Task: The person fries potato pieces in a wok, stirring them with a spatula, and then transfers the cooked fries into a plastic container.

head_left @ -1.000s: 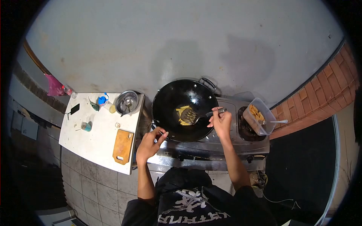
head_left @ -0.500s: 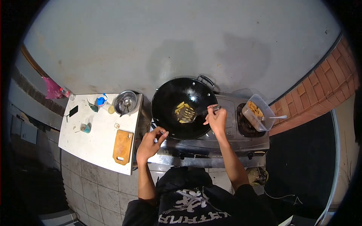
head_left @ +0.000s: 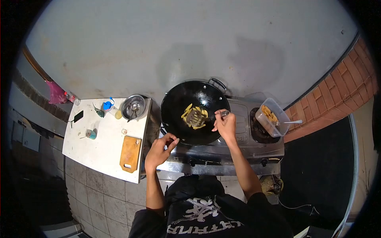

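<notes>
A large black wok (head_left: 178, 97) sits on the stove's left side, with yellow potato strips (head_left: 186, 113) in its bottom. My right hand (head_left: 225, 126) is closed around the handle of a slotted spatula (head_left: 195, 118); its blade lies among the strips. At the wok's lower left rim is my left hand (head_left: 160, 151), thumb and fingers pinched together at the edge. The fingers partly cover the near side handle, so their exact hold is hard to see.
Right of the wok, a clear plastic container (head_left: 282, 119) of fried pieces with a utensil stands by the other burner. The white table (head_left: 103, 146) at left carries a cutting board (head_left: 129, 154), a metal bowl (head_left: 133, 107), a phone (head_left: 78, 116) and small jars.
The spatula blade has shifted slightly left in the wok, and the potato strips are spread differently around it. My left hand stays by the rim.
</notes>
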`<state>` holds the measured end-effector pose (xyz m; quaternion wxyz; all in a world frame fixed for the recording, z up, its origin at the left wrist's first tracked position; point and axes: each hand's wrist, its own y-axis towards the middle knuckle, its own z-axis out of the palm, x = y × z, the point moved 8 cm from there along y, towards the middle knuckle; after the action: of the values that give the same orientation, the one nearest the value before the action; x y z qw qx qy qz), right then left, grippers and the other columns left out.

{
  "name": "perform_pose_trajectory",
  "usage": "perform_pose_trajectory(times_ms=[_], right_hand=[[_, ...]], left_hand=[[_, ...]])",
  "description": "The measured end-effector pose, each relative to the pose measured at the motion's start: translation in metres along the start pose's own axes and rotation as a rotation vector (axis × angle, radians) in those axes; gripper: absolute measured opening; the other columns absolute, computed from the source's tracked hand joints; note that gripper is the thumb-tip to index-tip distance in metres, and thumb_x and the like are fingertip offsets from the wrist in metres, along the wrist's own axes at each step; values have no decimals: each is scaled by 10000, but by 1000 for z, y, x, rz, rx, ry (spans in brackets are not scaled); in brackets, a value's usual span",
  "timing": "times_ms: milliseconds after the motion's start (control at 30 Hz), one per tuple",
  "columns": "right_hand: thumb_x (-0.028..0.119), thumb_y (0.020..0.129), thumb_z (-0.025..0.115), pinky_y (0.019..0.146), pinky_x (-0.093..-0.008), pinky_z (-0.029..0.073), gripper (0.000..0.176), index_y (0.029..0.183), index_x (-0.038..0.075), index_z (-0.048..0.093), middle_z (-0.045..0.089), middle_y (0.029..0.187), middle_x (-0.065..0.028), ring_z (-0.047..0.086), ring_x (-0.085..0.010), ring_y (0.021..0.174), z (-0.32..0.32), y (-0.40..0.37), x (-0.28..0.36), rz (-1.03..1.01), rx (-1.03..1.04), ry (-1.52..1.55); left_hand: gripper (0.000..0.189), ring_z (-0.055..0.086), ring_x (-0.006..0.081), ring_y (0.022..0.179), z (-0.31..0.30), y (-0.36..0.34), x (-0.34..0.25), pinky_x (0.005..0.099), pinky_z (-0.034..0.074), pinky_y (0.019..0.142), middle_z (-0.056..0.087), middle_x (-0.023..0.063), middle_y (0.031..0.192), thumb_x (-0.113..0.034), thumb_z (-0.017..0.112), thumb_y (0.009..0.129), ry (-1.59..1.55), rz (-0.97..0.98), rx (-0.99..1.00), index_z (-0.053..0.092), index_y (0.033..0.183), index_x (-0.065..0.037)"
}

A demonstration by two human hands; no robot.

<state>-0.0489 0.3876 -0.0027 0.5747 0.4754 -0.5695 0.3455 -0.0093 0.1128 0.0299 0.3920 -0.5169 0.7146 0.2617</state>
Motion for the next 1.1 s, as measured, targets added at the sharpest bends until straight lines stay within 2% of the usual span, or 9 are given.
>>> perform_pose_trajectory(times_ms=[67, 367, 433, 600, 800, 900, 967, 1000, 1100], right_hand=[[44, 960, 563, 427, -285, 515, 156, 902, -91, 614, 601, 558, -82, 603, -130, 447, -3, 2, 0, 23, 5, -29], [67, 970, 570, 410, -295, 523, 206, 850, -97, 604, 581, 547, -82, 591, -128, 442, -3, 8, 10, 0, 13, -25], [81, 968, 575, 409, -295, 520, 232, 824, -98, 608, 586, 547, -83, 598, -131, 447, -15, 12, 9, 61, -91, -71], [105, 959, 589, 424, -299, 521, 229, 863, -97, 633, 600, 581, -82, 629, -148, 472, 7, 10, 6, 62, -2, -34], [73, 963, 575, 433, -290, 531, 211, 892, -118, 627, 590, 566, -76, 609, -132, 465, -20, 14, 14, 12, -56, -18], [76, 996, 554, 404, -290, 520, 202, 915, -100, 609, 585, 561, -97, 573, -130, 420, -16, 14, 17, 13, -85, 55], [62, 992, 551, 396, -291, 513, 187, 926, -105, 603, 588, 566, -102, 569, -135, 416, -6, 13, 16, 35, -96, 28], [51, 987, 551, 393, -293, 507, 177, 917, -104, 603, 591, 570, -105, 573, -140, 419, -1, 14, 10, 35, -107, 40], [93, 956, 604, 424, -297, 526, 224, 829, -90, 629, 594, 546, -78, 613, -140, 446, 11, 11, -5, 51, -89, 50]], left_hand=[[238, 653, 250, 673, -2, -2, -7, 362, 488, 655, 681, 167, 783, -230, 662, 962, 15, 40, -33, 641, 1004, 3], [234, 641, 241, 654, 1, -2, -6, 359, 485, 647, 664, 164, 758, -223, 663, 962, -8, 78, -52, 638, 1003, 6], [235, 638, 240, 644, 2, -1, -3, 357, 484, 640, 659, 165, 748, -223, 662, 963, -11, 78, -53, 637, 1001, 7], [244, 623, 235, 613, 6, 0, -4, 356, 472, 616, 642, 169, 714, -227, 660, 965, -19, 101, -38, 633, 995, 14], [254, 599, 241, 593, 8, -5, 10, 366, 451, 591, 633, 174, 700, -235, 661, 964, -52, -18, 29, 630, 985, 16], [232, 606, 221, 688, -2, -6, 3, 340, 481, 676, 670, 138, 797, -214, 682, 946, 34, -78, -43, 660, 991, 12], [249, 613, 248, 685, -8, -5, 10, 356, 470, 660, 670, 146, 787, -232, 699, 932, 149, -101, -173, 666, 931, 14], [333, 650, 336, 605, -10, -4, 14, 406, 484, 577, 657, 160, 665, -307, 718, 918, 151, -13, -297, 667, 802, 1], [358, 651, 333, 602, -15, -5, 8, 408, 487, 580, 652, 157, 656, -327, 727, 908, 248, -138, -317, 657, 787, 2]])
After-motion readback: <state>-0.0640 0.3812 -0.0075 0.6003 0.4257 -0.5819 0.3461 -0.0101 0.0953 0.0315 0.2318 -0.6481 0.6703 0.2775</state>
